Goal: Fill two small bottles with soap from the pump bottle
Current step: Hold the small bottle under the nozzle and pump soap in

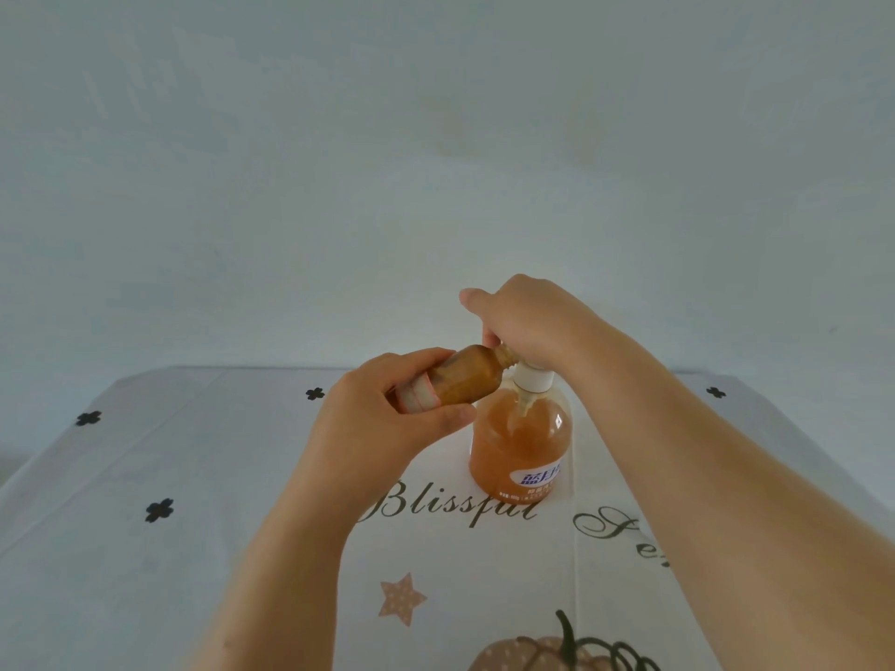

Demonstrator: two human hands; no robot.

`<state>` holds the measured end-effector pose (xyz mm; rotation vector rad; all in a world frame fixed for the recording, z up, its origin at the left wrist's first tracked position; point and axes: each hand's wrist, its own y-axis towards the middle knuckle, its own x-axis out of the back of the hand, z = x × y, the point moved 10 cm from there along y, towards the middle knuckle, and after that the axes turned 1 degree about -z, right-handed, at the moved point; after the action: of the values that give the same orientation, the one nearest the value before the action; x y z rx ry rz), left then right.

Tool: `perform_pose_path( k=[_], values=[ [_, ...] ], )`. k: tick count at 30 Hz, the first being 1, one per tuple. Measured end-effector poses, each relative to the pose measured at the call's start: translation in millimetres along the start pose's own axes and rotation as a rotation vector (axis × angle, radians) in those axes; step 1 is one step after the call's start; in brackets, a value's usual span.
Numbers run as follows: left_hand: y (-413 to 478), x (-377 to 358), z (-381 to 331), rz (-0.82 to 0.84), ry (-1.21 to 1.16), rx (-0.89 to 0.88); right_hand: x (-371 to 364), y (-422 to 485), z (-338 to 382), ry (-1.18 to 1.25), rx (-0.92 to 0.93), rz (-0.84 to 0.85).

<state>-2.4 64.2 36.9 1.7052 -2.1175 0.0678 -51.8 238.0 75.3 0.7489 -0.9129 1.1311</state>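
- On the tablecloth (193, 477), printed with black clovers, a star and a pumpkin, the left hand (382, 418) is closed round a small bottle (465, 375), holding it tilted in the air.
- Its mouth points right, up against the pump, and amber soap shows inside it.
- Just beside it, the pump bottle (520, 452) stands upright on the cloth, holding orange soap.
- Over its white pump (532, 377), the right hand (528, 322) presses down, fingers curled over the pump head.
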Motion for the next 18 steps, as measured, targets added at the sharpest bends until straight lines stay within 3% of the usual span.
perform_pose_path(
  k=[18],
  values=[
    [-4.2,1.4,-9.2,-0.047,0.001,-0.022,5.6,-7.5,10.1,0.027,-0.025,0.097]
  ],
)
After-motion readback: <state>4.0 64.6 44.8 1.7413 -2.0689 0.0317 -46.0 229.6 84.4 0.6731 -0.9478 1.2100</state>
